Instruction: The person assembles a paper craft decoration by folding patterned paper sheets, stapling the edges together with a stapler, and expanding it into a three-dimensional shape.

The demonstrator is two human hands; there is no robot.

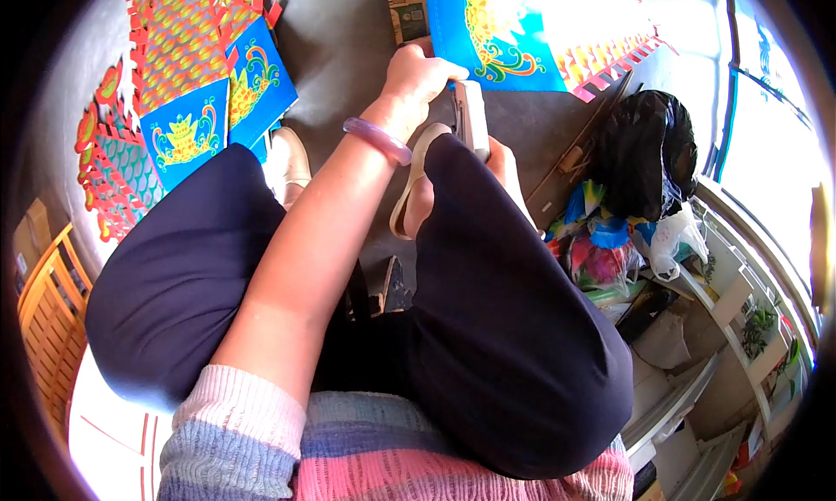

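My left hand (416,76), with a pale purple bangle on its wrist, is closed on the lower left edge of a blue paper decoration (514,70) printed with a gold and green pattern. Just below that edge is a white stapler (471,118), upright, its top close to my left thumb. My right hand (502,163) grips the stapler from below, partly hidden behind my right knee. Whether the stapler's jaws touch the paper I cannot tell. Strong light washes out the decoration's right part, where a red fringe shows.
More fringed paper decorations (178,61) in red, gold and blue lie at the upper left. A black plastic bag (649,148) and other bags sit at the right, beside a white shelf (731,296) with plants. A wooden chair (52,318) stands at the far left.
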